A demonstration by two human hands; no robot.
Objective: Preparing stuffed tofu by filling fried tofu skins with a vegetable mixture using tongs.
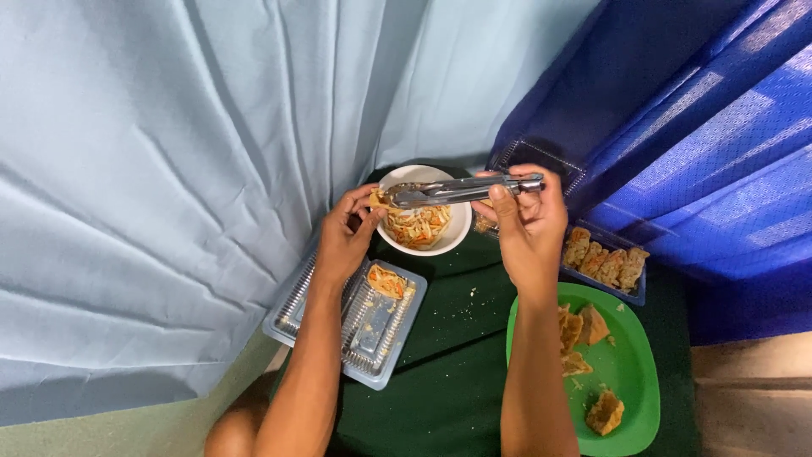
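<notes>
Head view: one bowl (452, 233), one tongs (461, 189).

The tongs (461, 189) are polished metal, shiny with bright glints. The white bowl (452, 233) looks smooth and glossy, ceramic or plastic, hard to tell. The clear tray (372, 334) is thin ribbed plastic, reflective. The green plate (634, 372) is smooth plastic with a soft sheen. The desk (448, 338) wears dark green matt cloth. The pale blue curtain (169, 169) is smooth, faintly lustrous pleated fabric.
</notes>
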